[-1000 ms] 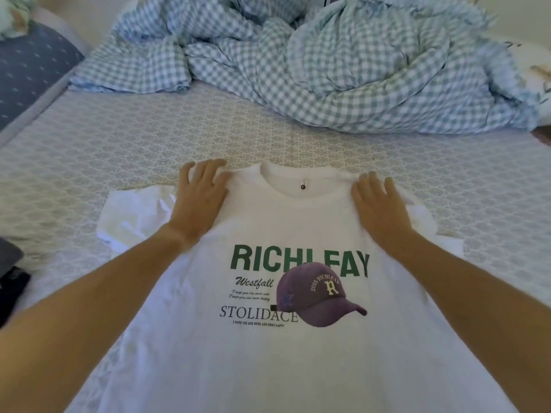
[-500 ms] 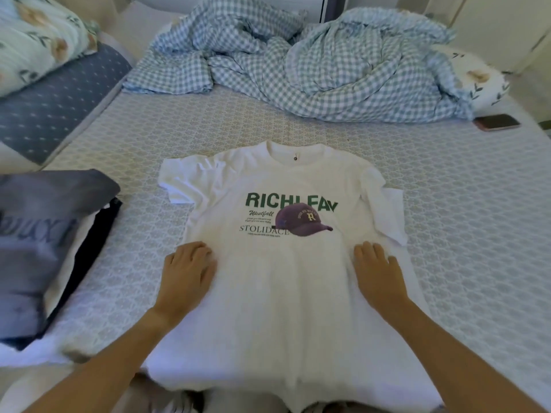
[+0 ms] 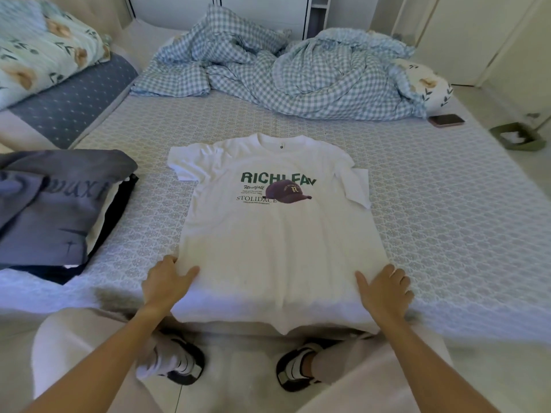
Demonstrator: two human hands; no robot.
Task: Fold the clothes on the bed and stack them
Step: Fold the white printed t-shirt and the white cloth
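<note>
Risk: hem of the white T-shirt (image 3: 277, 248) hangs over the near edge of the bed (image 3: 447, 204), so I'd guess a tug from either side drags the whole shirt off toward the floor.
Risk two: right sleeve already lies doubled over itself at centre right; fold from here and that crease likely gets locked in crooked.
Risk three: the stack of folded clothes (image 3: 53, 210) sits close at the left of the frame, a dark grey piece on top; a wide sweep could knock it askew.
Left hand: left hand (image 3: 165, 284) low and left of centre, at the shirt's left edge, thumb lying on the white cloth, other fingers loosely bent at the border. Whether they pinch the fabric, I cannot tell.
Right hand: right hand (image 3: 384, 290) mirrors it at the right edge, palm down, fingers straight and slightly spread, pressing flat.
Shirt: face up, collar away from the viewer, centre of the frame.
Background: checked quilt (image 3: 283, 70) bunched at the top, phone (image 3: 446, 120) at upper right.
</note>
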